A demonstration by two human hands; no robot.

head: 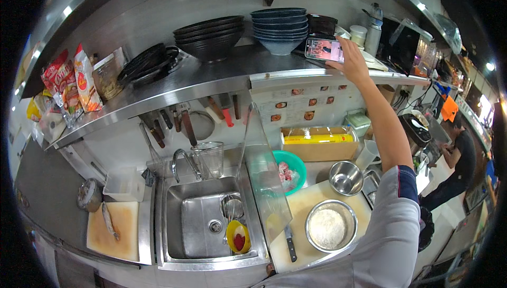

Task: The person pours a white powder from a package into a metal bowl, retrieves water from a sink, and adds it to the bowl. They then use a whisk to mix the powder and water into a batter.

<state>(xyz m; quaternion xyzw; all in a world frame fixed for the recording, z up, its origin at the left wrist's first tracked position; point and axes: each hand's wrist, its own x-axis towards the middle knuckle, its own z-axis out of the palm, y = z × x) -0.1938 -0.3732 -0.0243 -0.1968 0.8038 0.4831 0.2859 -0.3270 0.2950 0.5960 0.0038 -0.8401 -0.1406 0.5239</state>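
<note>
My right hand (pixel 350 59) reaches up to the steel shelf and grips the right end of a smartphone (pixel 324 50), which is held sideways with its screen lit. The phone is just right of a stack of blue bowls (pixel 279 30). My left hand is out of view. On the cutting board (pixel 303 202) below are a metal bowl of white powder (pixel 331 225), an empty metal bowl (pixel 346 178) and a knife with a black handle (pixel 291 244). A green basin (pixel 295 169) with pink and white pieces stands behind a clear upright panel (pixel 263 177).
A steel sink (pixel 198 224) holds a whisk (pixel 229 212) and a yellow bowl (pixel 239 237). Left of it, a fish (pixel 108 220) lies on another board (pixel 128 228). Knives and a strainer (pixel 198 125) hang under the shelf. A co-worker (pixel 461 161) stands at the right.
</note>
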